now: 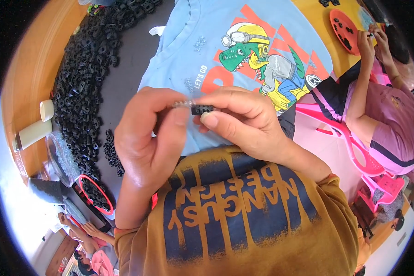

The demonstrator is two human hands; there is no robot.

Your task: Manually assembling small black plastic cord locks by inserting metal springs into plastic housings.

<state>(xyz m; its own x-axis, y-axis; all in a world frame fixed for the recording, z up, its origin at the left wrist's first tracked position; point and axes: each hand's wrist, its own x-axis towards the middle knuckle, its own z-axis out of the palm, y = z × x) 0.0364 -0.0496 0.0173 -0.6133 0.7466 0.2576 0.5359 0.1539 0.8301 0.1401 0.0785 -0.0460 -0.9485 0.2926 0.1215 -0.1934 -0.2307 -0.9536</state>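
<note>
Looks like a workshop: heaped small black parts (pixel 85 78) and a co-worker (pixel 395 117) at a yellow table (pixel 317 20)

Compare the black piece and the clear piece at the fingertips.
Colour: the black piece is dark and opaque; the clear piece is pale and see-through.
Hold: the black piece is in the right hand, the clear piece in the left hand.
Sharpness: the black piece shows small holes; the clear piece is blurred.
Shared: both are small and pinched.

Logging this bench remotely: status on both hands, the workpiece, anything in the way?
Right hand pinching small perforated black block. Left hand at blurred clear piece beside it, grip unclear. Light-blue printed T-shirt beneath; nothing visibly blocking.
</note>
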